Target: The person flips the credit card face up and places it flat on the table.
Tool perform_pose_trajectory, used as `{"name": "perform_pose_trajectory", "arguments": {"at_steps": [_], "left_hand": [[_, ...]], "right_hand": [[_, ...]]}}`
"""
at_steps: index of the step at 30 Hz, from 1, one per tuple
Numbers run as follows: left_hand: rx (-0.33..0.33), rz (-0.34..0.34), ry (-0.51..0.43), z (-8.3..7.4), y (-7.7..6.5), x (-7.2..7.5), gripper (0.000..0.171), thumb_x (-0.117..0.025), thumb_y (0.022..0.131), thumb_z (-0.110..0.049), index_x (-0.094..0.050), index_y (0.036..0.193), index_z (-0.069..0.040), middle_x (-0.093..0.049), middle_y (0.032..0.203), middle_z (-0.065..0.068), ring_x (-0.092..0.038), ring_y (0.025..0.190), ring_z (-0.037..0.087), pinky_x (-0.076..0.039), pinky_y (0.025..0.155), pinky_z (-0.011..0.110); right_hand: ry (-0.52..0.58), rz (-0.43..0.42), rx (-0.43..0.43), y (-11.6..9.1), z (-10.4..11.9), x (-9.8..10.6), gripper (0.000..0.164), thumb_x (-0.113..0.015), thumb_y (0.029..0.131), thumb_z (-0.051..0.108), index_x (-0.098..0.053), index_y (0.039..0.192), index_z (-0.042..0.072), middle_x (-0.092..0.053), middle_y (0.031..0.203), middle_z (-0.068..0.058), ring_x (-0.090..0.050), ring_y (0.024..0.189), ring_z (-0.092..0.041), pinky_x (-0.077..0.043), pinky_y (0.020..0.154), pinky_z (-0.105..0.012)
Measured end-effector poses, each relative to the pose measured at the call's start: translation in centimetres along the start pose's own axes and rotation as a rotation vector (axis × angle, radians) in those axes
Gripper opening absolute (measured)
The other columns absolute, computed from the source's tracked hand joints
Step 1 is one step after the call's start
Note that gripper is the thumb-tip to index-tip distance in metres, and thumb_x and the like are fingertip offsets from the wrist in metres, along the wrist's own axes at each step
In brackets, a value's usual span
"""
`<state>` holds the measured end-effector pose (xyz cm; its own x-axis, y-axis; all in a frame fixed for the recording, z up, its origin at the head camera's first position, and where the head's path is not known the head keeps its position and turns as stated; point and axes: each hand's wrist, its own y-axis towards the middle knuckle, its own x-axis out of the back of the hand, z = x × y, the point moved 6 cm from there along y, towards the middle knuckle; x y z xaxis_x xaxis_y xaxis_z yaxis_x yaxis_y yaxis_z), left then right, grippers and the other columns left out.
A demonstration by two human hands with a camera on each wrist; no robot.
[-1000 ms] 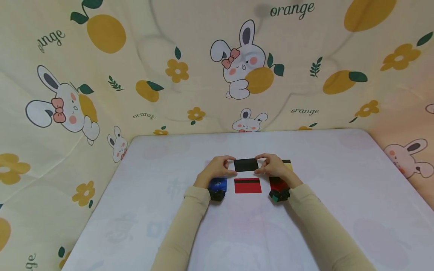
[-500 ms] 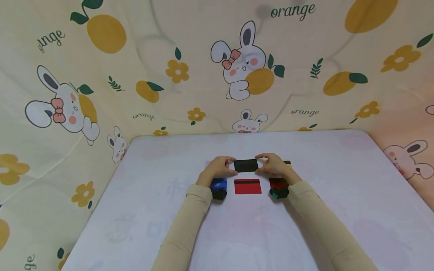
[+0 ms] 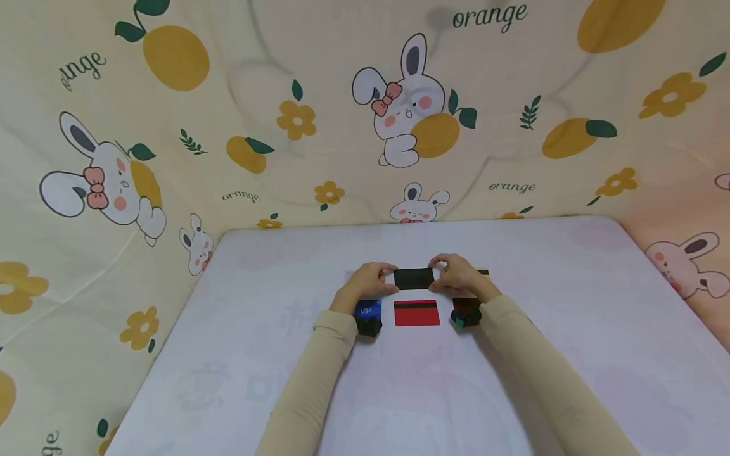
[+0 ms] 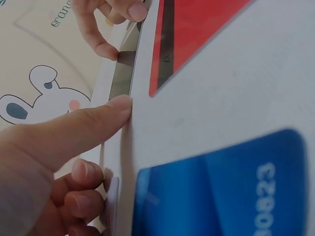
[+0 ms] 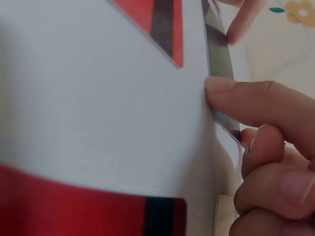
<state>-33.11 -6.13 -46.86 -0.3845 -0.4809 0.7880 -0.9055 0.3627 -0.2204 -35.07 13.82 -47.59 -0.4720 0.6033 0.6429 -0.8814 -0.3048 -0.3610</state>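
Observation:
A black card [image 3: 414, 278] lies between the two hands, on or just above the white table. My left hand [image 3: 365, 280] holds its left end with thumb and index finger at the corners. At the opposite end, the thumb and index finger of my right hand [image 3: 458, 277] hold the card's edges. Nearer the body is a red card [image 3: 417, 316] with a dark stripe, touched by neither hand. A blue VIP card [image 4: 221, 191] lies under the left wrist. Below the right wrist is another red card [image 5: 88, 206] with a dark stripe, partly covered in the head view.
Behind the right hand, a card with a dark stripe [image 3: 483, 273] is mostly hidden. A pale card edge [image 4: 112, 206] shows beside the left fingers. The white table [image 3: 274, 380] meets a patterned cloth [image 3: 336, 145] at its back and sides.
My right hand and forearm have shifted slightly left and forward, its fingers moving a little at the card's end. The left hand has hardly moved and the black card stays in place.

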Motion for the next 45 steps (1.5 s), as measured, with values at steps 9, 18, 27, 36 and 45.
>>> {"name": "perform_pose_trajectory", "arguments": {"at_steps": [9,18,27,36,45], "left_hand": [[-0.003,-0.011,0.008,-0.2,0.0,0.0,0.056,-0.072,0.085,-0.033,-0.054,0.137,-0.020,-0.043,0.073,-0.001,-0.042,0.068,0.012,-0.033,0.061,0.023],[-0.028,-0.006,0.003,-0.2,0.1,0.1,0.057,-0.075,0.083,-0.031,-0.054,0.133,-0.014,-0.044,0.071,-0.003,-0.041,0.065,0.011,-0.034,0.061,0.022],[-0.025,-0.050,0.085,-0.8,0.2,0.7,0.057,-0.079,0.078,-0.036,-0.058,0.128,-0.018,-0.046,0.073,-0.002,-0.044,0.070,0.012,-0.034,0.062,0.023],[-0.067,-0.064,0.102,-0.1,0.3,0.4,0.058,-0.076,0.078,-0.047,-0.060,0.127,-0.020,-0.043,0.071,-0.005,-0.041,0.065,0.010,-0.029,0.057,0.021],[-0.130,-0.101,0.012,0.1,0.2,0.7,0.054,-0.077,0.077,-0.044,-0.062,0.122,-0.017,-0.042,0.070,-0.005,-0.039,0.064,0.009,-0.027,0.055,0.020]], "right_hand": [[0.004,0.022,0.030,0.0,-0.1,0.0,0.050,-0.076,0.079,0.016,-0.053,0.121,0.004,-0.041,0.053,0.004,-0.038,0.050,-0.011,-0.032,0.060,-0.027],[0.044,-0.010,0.053,0.0,-0.4,-0.2,0.050,-0.076,0.080,0.015,-0.051,0.122,0.006,-0.041,0.054,0.003,-0.039,0.051,-0.012,-0.032,0.058,-0.026],[0.058,-0.026,0.033,-0.1,-0.7,-0.3,0.052,-0.076,0.080,0.016,-0.052,0.125,0.007,-0.041,0.054,0.003,-0.039,0.050,-0.013,-0.033,0.056,-0.026],[0.088,0.008,0.008,-0.7,-1.0,-0.5,0.064,-0.074,0.082,0.020,-0.047,0.140,0.012,-0.043,0.057,0.001,-0.041,0.050,-0.014,-0.036,0.054,-0.024],[0.153,0.024,0.033,-1.2,-0.8,-0.5,0.066,-0.077,0.080,0.020,-0.049,0.138,0.007,-0.042,0.055,0.003,-0.036,0.046,-0.011,-0.032,0.046,-0.022]]}}
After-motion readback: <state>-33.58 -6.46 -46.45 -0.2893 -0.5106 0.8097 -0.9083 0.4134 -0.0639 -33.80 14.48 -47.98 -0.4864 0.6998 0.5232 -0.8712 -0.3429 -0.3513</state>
